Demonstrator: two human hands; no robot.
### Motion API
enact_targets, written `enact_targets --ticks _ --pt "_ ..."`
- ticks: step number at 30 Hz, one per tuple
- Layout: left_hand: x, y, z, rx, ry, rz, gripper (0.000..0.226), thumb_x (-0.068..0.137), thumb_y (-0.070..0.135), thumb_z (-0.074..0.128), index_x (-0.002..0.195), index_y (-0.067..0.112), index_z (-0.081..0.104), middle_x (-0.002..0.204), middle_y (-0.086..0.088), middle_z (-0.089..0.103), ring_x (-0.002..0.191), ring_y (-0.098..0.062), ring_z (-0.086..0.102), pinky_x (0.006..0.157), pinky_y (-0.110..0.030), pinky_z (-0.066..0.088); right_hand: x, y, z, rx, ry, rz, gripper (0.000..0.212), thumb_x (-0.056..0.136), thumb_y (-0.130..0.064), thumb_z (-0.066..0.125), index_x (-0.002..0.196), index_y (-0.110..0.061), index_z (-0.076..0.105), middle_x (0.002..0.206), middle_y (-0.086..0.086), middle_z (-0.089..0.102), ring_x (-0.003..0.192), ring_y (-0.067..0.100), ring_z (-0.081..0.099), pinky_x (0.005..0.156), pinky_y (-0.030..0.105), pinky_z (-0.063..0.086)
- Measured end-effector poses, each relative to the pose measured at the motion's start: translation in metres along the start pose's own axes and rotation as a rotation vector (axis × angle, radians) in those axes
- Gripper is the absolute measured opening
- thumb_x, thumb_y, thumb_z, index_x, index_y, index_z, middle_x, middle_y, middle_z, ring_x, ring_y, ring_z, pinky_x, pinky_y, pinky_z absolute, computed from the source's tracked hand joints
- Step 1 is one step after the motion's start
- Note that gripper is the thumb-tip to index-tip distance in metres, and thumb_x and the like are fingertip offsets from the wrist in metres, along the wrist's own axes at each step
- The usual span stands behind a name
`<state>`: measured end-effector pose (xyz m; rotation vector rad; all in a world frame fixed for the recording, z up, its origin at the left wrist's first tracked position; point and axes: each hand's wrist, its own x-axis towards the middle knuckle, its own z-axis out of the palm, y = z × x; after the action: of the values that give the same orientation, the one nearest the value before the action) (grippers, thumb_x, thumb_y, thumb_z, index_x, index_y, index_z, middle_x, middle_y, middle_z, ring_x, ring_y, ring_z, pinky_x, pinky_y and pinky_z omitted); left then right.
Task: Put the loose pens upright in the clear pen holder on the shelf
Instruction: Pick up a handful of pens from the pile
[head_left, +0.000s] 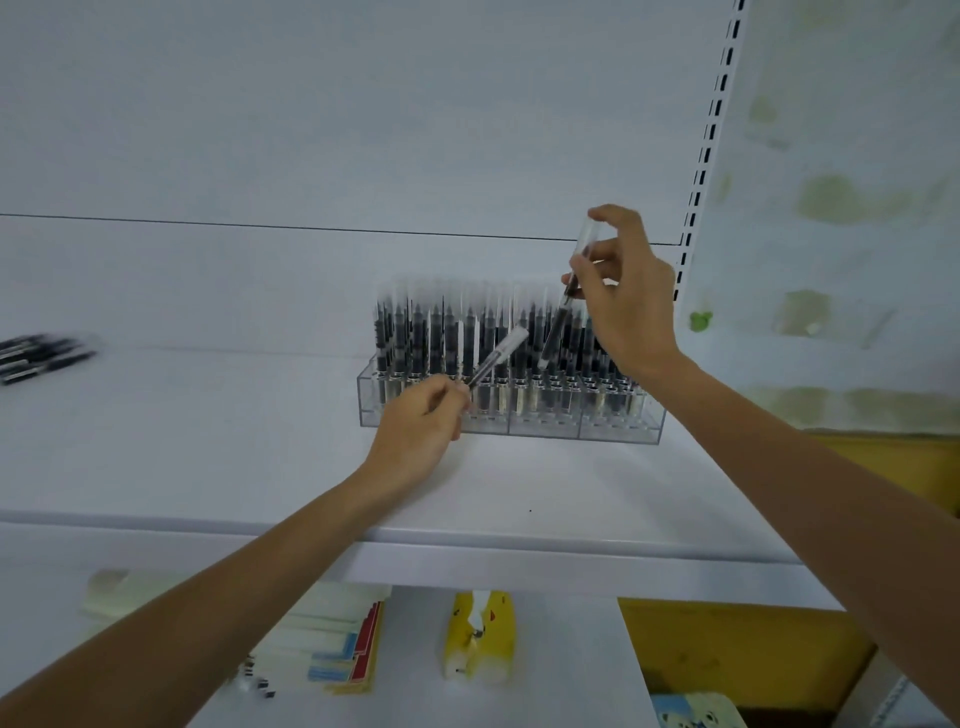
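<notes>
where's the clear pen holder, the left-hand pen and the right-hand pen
clear pen holder (543, 427): head view, lower front wall.
left-hand pen (497, 357): head view, middle of the visible barrel.
right-hand pen (554, 332): head view, lower barrel above the holder.

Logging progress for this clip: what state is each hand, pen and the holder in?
left hand: pinches left pen
left pen: tilted, outside the holder
right hand: pinches right pen
right pen: steeply tilted over the holder; seated or not, unclear
clear pen holder: on the shelf, packed with upright pens
loose pens: lying flat, shelf's far left
</notes>
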<state>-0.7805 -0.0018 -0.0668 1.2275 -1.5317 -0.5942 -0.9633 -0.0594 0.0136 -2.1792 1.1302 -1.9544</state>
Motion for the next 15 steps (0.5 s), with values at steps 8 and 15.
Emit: enact_targets --ticks 8,15 --pt "0.001 -0.001 0.000 -0.037 0.042 -0.035 0.031 0.096 0.021 0.043 0.069 0.012 0.056 0.052 0.005 0.047 0.040 0.002 0.040 0.047 -0.013 0.030 -0.005 0.006 0.010 -0.059 -0.107 -0.037 0.034 0.093 -0.006 0.053 0.126 -0.011 0.046 0.087 0.006 0.060 0.075 0.022 0.067 0.069 0.033 0.058" --pt "-0.003 0.000 0.001 0.031 0.011 0.035 0.030 0.096 0.019 0.044 0.071 0.013 0.057 0.055 0.003 0.049 0.042 0.003 0.043 0.048 -0.009 0.033 -0.012 0.006 0.008 -0.200 -0.315 -0.003 0.035 0.093 -0.006 0.055 0.126 -0.009 0.046 0.089 0.014 0.064 0.067 0.024 0.064 0.062 0.027 0.056"
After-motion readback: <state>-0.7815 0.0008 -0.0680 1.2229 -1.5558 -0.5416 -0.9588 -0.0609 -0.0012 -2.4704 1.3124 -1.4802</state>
